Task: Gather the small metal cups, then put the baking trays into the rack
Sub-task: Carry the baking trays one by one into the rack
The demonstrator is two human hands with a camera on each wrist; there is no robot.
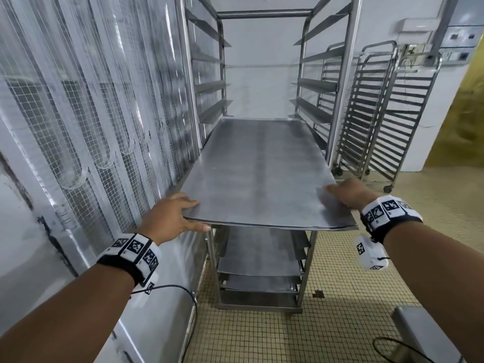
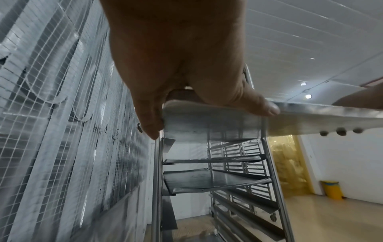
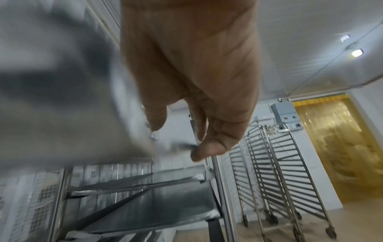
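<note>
A large flat metal baking tray [image 1: 262, 174] lies level, its far end between the side rails of a tall steel rack [image 1: 340, 100] and its near end sticking out toward me. My left hand [image 1: 170, 216] grips the near left corner. In the left wrist view its thumb [image 2: 265, 106] lies across the tray [image 2: 207, 124] edge and the fingers wrap the side. My right hand [image 1: 348, 192] grips the near right edge, fingers curled under. The right wrist view shows the tray [image 3: 62, 98] blurred beside that hand [image 3: 196, 81]. More trays [image 1: 259, 252] sit on lower rails. No small cups are in view.
A mesh-covered wall [image 1: 78, 100] runs close along the rack's left. Empty wheeled racks [image 1: 379, 113] stand at the back right before a yellow strip curtain [image 1: 466, 113]. A steel table corner [image 1: 419, 331] juts in at the bottom right over the tiled floor.
</note>
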